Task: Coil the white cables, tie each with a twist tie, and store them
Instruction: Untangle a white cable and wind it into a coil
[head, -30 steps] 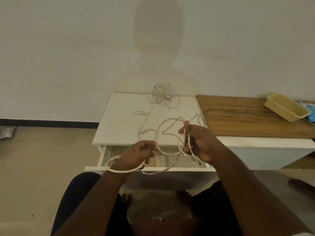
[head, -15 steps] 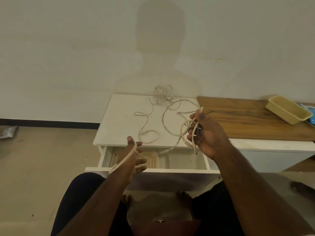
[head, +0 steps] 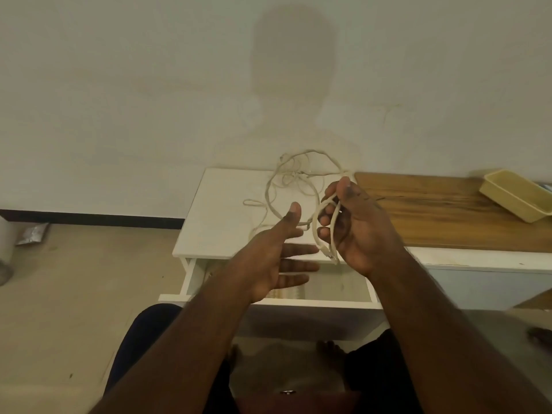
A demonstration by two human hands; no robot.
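My right hand (head: 355, 228) grips several loops of a white cable (head: 324, 234) above the front of the white cabinet top (head: 215, 222). The rest of that cable arcs up and back over the cabinet top toward a tangled white cable pile (head: 294, 171) by the wall. My left hand (head: 277, 258) is spread flat with straight fingers just left of the loops, thumb up, holding nothing. Below both hands the cabinet drawer (head: 337, 300) stands pulled out, with something pale inside.
A wooden tabletop (head: 442, 216) adjoins the cabinet on the right, carrying a yellow plastic tray (head: 516, 198) at its far right. My knees are below the drawer. Bare floor lies to the left, with a silver packet (head: 33, 233) near the wall.
My left hand let go of the cable strand, opened flat and rose toward the right hand. My right hand lifted slightly with the loops, and the free cable swung up over the cabinet.
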